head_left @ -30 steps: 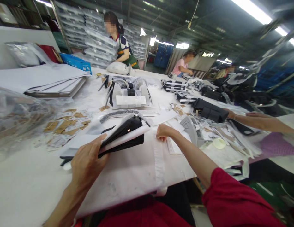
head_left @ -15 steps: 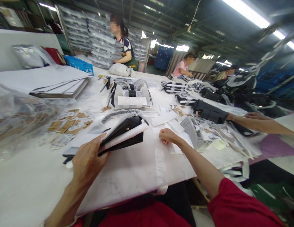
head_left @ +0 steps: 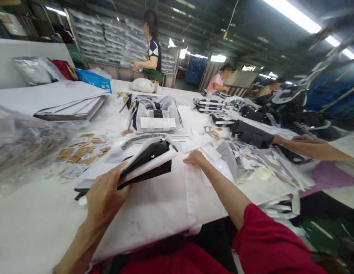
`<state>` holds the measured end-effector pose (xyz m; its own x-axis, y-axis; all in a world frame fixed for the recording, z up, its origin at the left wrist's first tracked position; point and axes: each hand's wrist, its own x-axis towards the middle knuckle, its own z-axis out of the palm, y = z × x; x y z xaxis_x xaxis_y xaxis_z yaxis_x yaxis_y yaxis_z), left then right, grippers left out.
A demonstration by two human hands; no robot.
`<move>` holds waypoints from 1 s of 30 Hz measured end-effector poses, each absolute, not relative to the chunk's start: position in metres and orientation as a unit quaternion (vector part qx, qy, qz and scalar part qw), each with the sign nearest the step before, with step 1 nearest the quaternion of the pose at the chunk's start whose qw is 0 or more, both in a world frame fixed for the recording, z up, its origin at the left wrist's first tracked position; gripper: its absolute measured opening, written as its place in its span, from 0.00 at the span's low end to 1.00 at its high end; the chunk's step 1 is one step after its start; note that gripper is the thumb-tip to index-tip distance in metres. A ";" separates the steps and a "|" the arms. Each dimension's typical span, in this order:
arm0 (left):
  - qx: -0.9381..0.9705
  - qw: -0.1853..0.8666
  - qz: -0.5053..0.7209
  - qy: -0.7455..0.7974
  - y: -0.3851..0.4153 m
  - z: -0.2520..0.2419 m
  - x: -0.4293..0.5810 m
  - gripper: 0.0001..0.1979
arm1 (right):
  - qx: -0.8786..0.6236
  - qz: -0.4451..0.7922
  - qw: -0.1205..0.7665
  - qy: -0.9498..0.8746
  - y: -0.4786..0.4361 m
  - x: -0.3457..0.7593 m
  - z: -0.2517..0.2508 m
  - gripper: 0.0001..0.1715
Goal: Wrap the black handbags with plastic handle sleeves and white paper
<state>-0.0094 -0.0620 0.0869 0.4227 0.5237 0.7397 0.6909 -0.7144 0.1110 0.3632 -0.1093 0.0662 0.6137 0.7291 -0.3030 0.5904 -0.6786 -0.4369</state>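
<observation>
A black handbag (head_left: 145,161) lies on its side before me, with a strip of white padding along its opening and a wrapped handle (head_left: 145,137) behind it. My left hand (head_left: 107,186) grips the bag's near left side, thumb below and fingers over the top. To the right of the bag, just apart from it, my right hand (head_left: 196,158) is closed with its fingers bunched over the white table (head_left: 154,213). Whatever its fingertips may hold is too small to make out. White paper pieces (head_left: 198,143) lie just behind that hand.
Brown tags (head_left: 82,150) are scattered left, near clear plastic (head_left: 25,140) and stacked white boards (head_left: 51,97). A padded bag (head_left: 158,114) stands ahead. At right, a co-worker's arm (head_left: 308,148) reaches to a dark bag (head_left: 251,133). Two people work farther back.
My right hand has moved slightly left, closer to the handbag. My left hand and the bag stay nearly still. The person at the back has straightened and turned.
</observation>
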 end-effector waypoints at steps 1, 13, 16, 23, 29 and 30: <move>-0.838 0.104 -0.393 -0.365 -0.062 0.087 -0.010 0.22 | -0.880 0.235 0.147 -0.386 -0.108 0.361 0.066 0.16; -0.830 0.096 -0.387 -0.390 -0.059 0.089 -0.013 0.22 | -0.840 0.138 0.149 -0.504 -0.132 0.365 0.064 0.12; -0.830 0.096 -0.384 -0.394 -0.059 0.087 -0.012 0.22 | -0.834 0.123 0.142 -0.518 -0.125 0.374 0.060 0.21; -0.830 0.102 -0.379 -0.397 -0.061 0.090 -0.012 0.22 | -0.864 0.096 0.151 -0.471 -0.102 0.384 0.058 0.23; -0.833 0.114 -0.382 -0.383 -0.062 0.093 -0.010 0.21 | -0.887 0.119 0.130 -0.426 -0.095 0.384 0.059 0.13; -0.834 0.117 -0.382 -0.381 -0.061 0.093 -0.009 0.21 | -0.889 0.126 0.129 -0.421 -0.092 0.384 0.060 0.11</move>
<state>-0.0094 -0.0614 0.0930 0.4176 0.5467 0.7257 0.7251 -0.6818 0.0964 0.3835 -0.0921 0.0598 0.6131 0.7816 -0.1150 0.7165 -0.6115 -0.3358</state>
